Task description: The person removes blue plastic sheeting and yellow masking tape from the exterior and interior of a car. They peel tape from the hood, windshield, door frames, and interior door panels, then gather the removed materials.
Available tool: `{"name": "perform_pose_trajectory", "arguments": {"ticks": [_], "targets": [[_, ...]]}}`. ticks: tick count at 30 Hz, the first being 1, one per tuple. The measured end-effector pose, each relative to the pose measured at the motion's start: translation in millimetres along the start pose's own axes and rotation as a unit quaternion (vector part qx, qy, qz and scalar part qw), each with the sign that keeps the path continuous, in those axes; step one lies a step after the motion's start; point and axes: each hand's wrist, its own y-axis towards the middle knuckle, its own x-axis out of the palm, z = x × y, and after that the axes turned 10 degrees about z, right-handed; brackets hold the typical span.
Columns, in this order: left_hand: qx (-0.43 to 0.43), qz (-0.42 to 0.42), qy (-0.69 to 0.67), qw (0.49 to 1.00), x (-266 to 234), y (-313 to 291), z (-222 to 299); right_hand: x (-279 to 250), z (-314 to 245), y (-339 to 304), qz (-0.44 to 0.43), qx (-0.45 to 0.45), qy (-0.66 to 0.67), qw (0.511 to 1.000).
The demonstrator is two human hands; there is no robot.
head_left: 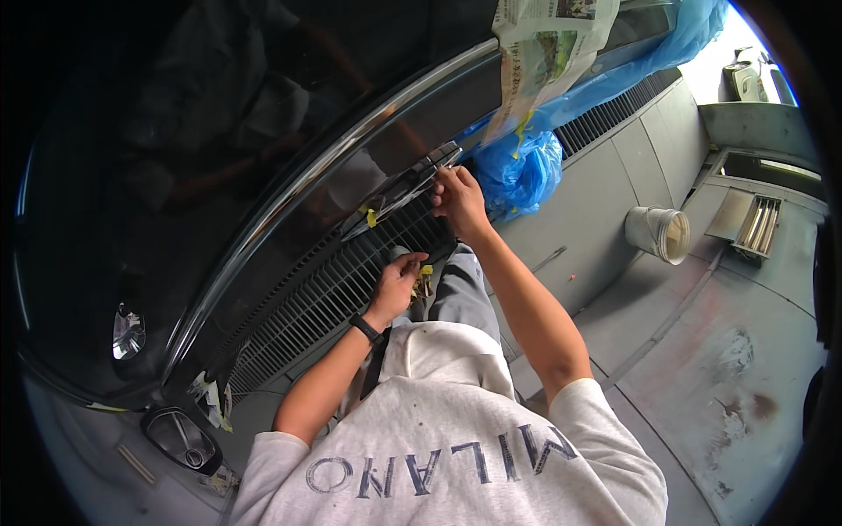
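Observation:
A dark, glossy car door (386, 131) stands in front of me, with a bright chrome strip (324, 149) curving along it. My right hand (460, 203) is closed in a pinch at the end of the door handle (438, 158); what lies between its fingertips is too small to make out. A scrap of yellow tape (370, 216) clings to the door left of that hand. Lower down, my left hand (396, 287) is closed around a crumpled wad of yellowish tape (424, 282), partly hidden by the fingers.
Newspaper (548, 70) and blue plastic film (631, 74) cover the car's far right part, with bunched film (522, 175) hanging beside my right hand. A floor grate (298, 324) runs below the door. A white bucket (658, 232) and a lamp panel (756, 226) stand right. A side mirror (182, 438) juts out left.

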Motion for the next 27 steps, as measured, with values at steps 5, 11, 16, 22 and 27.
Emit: {"name": "perform_pose_trajectory", "arguments": {"ticks": [5,11,16,22,27], "targets": [[-0.004,-0.002,-0.019,1.000,-4.4,-3.3,-6.7,4.8,7.4,2.0,0.024,-0.028,0.015,0.999],[0.021,0.005,-0.007,1.000,-7.3,-7.4,-17.8,11.5,10.8,1.8,0.034,-0.056,0.031,0.997],[0.018,0.001,-0.002,1.000,1.9,-6.8,-10.7,2.9,5.3,-0.1,-0.019,-0.055,0.053,0.997],[0.004,0.009,0.010,1.000,1.2,-4.3,-1.8,-9.7,-5.1,1.6,-0.020,-0.070,-0.027,0.997],[0.008,0.016,-0.007,1.000,-8.4,-7.6,-8.9,-9.9,-16.4,-6.1,0.085,-0.392,-0.371,0.838]]}}
